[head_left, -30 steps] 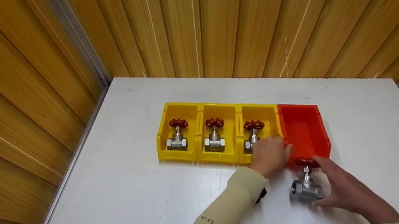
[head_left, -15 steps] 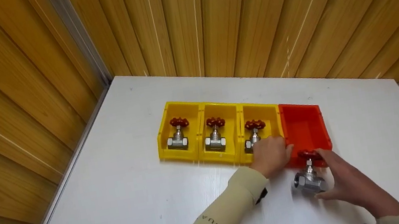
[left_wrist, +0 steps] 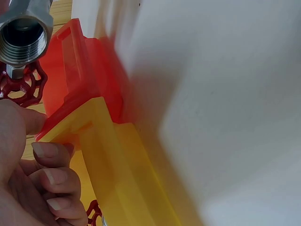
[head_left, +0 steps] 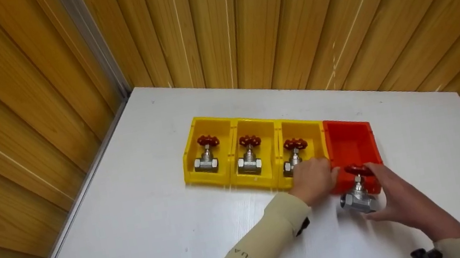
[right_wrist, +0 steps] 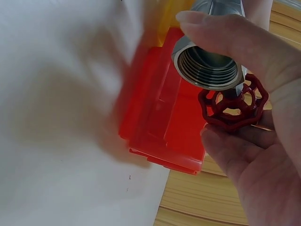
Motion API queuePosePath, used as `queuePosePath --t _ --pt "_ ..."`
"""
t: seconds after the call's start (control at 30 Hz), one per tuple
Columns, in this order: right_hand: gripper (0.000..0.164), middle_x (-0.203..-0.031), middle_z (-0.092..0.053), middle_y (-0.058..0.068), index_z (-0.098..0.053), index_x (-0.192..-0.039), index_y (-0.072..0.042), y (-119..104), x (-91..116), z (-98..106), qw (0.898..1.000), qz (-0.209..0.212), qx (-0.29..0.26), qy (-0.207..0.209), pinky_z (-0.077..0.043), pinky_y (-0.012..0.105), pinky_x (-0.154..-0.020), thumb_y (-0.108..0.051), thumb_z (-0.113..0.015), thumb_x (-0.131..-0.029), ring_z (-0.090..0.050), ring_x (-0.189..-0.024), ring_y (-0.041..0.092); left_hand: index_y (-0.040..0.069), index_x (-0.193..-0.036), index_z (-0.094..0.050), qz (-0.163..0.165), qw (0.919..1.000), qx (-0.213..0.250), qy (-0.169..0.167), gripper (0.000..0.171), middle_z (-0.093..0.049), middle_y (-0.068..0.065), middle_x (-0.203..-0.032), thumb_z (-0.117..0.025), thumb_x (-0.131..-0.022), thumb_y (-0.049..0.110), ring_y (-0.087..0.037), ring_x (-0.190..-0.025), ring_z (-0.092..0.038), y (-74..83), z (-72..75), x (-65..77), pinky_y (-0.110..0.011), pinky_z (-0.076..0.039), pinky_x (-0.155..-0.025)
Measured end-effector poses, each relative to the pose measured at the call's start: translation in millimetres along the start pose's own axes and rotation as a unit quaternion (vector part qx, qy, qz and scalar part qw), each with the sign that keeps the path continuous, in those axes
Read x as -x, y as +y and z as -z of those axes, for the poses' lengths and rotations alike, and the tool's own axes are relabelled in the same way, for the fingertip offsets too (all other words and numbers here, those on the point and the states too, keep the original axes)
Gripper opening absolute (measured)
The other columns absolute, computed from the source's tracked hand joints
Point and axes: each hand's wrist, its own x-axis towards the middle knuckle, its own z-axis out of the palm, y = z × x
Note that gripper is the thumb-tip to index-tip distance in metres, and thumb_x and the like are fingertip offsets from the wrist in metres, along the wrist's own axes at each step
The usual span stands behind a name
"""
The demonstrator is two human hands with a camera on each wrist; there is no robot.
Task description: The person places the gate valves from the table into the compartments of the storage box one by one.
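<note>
My right hand (head_left: 403, 202) grips a steel valve (head_left: 358, 202), fingers at its red handwheel (right_wrist: 234, 113) and thumb along the threaded body. The valve hangs upright at the front of the red bin (head_left: 349, 141), overlapping its front lip in the head view. My left hand (head_left: 313, 180) pinches the adjoining walls where the red bin meets the rightmost yellow bin (head_left: 308, 127); its fingers (left_wrist: 54, 176) curl inside the yellow one. Behind that hand, another valve (head_left: 294, 145) stands in the yellow bin, partly hidden. No valve shows inside the red bin.
Two more yellow bins (head_left: 216, 123) continue the row to the left, each with one red-handled valve (head_left: 206, 164) inside. The bins stand on a white tabletop (head_left: 137, 247), bordered by wood-patterned walls (head_left: 212, 24) and metal framing.
My right hand has carried the valve up and slightly right, from the tabletop in front to the red bin's front lip. My left hand keeps its place on the bin walls.
</note>
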Motion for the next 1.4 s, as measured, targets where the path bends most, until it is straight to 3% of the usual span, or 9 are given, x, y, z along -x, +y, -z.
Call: queuePosePath --t 0.5,1.4 --pt "0.11 -0.142 -0.04 0.015 -0.026 -0.146 -0.007 4 -12 7 1.0 0.002 0.014 -0.002 -0.045 0.053 -0.097 -0.019 -0.093 -0.059 -0.046 -0.125 0.034 0.021 -0.062 -0.054 -0.009 0.9997 -0.009 0.021 0.044 -0.044 0.007 -0.052 -0.052 -0.096 0.049 -0.01 -0.05 -0.045 -0.6 -1.6 0.6 -0.025 -0.033 -0.045" --pt "0.111 -0.146 -0.034 0.017 -0.021 -0.147 -0.007 12 -33 15 1.0 -0.01 0.004 -0.011 -0.047 0.056 -0.093 -0.019 -0.092 -0.062 -0.039 -0.129 0.039 0.021 -0.066 -0.056 0.003 1.0 0.009 -0.001 0.041 -0.043 0.006 -0.051 -0.053 -0.095 0.051 -0.011 -0.051 -0.046 0.2 -1.9 -0.1 -0.023 -0.034 -0.048"
